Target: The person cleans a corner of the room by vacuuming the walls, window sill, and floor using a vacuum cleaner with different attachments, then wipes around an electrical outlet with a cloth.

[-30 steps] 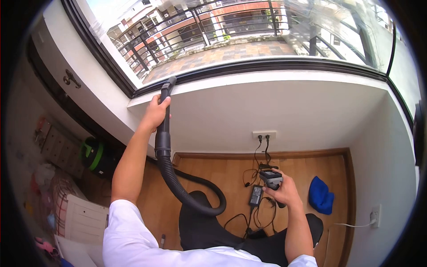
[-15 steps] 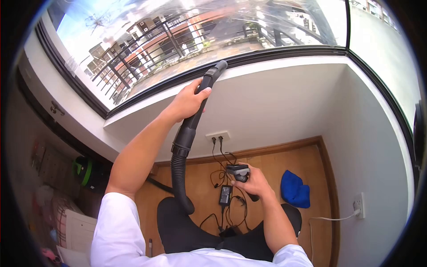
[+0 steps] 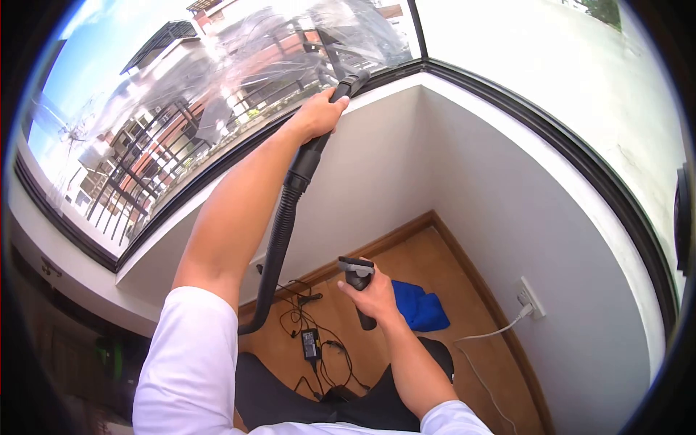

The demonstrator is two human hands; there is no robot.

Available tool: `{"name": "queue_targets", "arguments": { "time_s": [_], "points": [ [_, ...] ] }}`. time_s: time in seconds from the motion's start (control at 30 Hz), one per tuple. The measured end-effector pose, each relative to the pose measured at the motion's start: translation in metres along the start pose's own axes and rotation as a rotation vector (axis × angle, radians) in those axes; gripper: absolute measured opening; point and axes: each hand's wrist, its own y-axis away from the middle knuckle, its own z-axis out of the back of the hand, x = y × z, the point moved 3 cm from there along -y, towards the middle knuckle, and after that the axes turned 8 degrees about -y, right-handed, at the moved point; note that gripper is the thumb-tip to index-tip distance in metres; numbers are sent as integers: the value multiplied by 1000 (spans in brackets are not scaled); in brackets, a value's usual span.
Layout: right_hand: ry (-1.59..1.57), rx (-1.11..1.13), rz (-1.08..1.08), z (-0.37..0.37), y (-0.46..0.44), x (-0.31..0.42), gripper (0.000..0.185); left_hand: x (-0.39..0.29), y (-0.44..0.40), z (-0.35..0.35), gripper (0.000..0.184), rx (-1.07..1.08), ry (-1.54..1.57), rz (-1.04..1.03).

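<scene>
My left hand is wrapped round the black handle end of a vacuum hose. Its grey-black nozzle tip lies at the lower window frame, close to the window's corner. From there the ribbed hose runs down to the floor beside my left leg. Lower down, my right hand grips a black-and-grey handheld tool with a wide flat head and a dark handle; its exact kind I cannot make out. It is held above the floor, just left of a folded blue cloth.
A power adapter with tangled cables lies on the wooden floor in front of my legs. At right, a white plug sits in a wall outlet, its cord trailing down. White walls meet in the corner below the window ledge.
The nozzle has slid right along the window frame to near the corner, my left arm stretching further. My view has turned right. My right hand still holds the tool.
</scene>
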Motion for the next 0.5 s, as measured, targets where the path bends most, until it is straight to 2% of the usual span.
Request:
{"name": "queue_targets", "arguments": {
  "time_s": [0.2,0.33,0.43,0.47,0.5],
  "points": [
    [58,-151,-9,51,9,3,65,-61,-66,-44,55,134,-64,-115],
    [33,-174,-16,74,18,2,68,-87,-101,-66,56,135,-41,-184],
    [72,-186,-23,86,23,3,75,-102,-97,-79,51,-26,-34,-157],
    [68,-195,-25,89,23,2,75,-104,-89,-80,51,-21,-37,-165],
    [74,-189,-40,91,22,0,76,-102,-81,-79,51,77,53,-183]
  ]
}}
